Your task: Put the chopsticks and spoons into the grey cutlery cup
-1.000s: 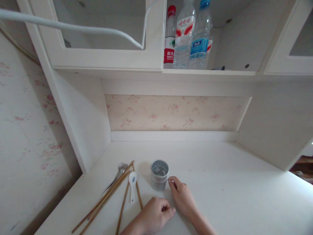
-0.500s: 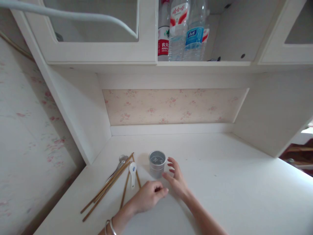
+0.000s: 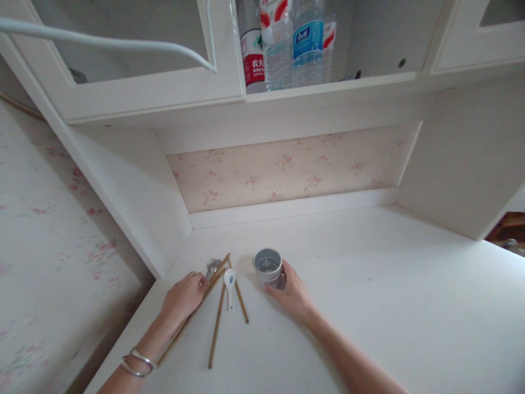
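A silver metal cup (image 3: 267,261) with small holes in its bottom stands on the white tabletop, its mouth upward. My right hand (image 3: 290,290) is wrapped round the cup's right side, thumb at the front. At the left, my left hand (image 3: 185,295) lies over several wooden chopsticks (image 3: 177,346) and the handles of metal spoons (image 3: 213,265). Its fingers are closed, but what they pinch is hidden. Between the hands lies a white ceramic spoon (image 3: 230,280) with a blue pattern, flanked by a left chopstick (image 3: 216,334) and a right chopstick (image 3: 241,302).
Overhead, an open white cabinet (image 3: 394,38) holds several plastic bottles (image 3: 307,41). A white cable (image 3: 123,44) crosses the cabinet's left door. Side panels (image 3: 463,148) bound the tabletop (image 3: 369,317), and flowered wallpaper (image 3: 283,164) shows behind it.
My left hand has moved left, from in front of the cup onto the chopsticks and metal spoons. My right hand has closed round the cup. The view has tilted and shifted slightly.
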A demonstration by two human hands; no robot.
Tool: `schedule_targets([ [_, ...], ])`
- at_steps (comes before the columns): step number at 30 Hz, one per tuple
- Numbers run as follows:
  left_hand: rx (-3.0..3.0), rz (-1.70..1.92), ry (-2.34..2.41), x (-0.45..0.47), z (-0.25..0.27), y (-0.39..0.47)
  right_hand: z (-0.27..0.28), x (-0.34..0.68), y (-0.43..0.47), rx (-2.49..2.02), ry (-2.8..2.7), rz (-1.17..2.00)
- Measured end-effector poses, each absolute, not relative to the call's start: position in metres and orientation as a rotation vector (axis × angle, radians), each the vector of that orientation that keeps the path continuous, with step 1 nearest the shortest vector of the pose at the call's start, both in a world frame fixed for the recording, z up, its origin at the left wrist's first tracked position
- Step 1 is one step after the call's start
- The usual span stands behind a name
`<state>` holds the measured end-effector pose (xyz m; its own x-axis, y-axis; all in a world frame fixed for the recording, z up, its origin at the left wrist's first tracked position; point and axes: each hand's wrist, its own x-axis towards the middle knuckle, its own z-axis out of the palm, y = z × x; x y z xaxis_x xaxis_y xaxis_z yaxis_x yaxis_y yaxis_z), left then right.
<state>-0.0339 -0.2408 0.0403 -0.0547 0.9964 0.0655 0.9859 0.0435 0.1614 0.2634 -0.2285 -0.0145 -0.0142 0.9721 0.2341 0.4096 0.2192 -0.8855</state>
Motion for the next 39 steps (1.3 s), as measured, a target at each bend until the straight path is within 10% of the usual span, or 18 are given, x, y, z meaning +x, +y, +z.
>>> schedule_targets([
  [26,2.1,0.066,2.131,-0.036,0.028,-0.217,-0.014,0.282,-0.239,-1.366,-1.641,0.749],
  [39,1.9,1.193,1.805,0.011,0.116,-0.242,-0.019,0.28,-0.24,-1.351,-1.685,0.701],
])
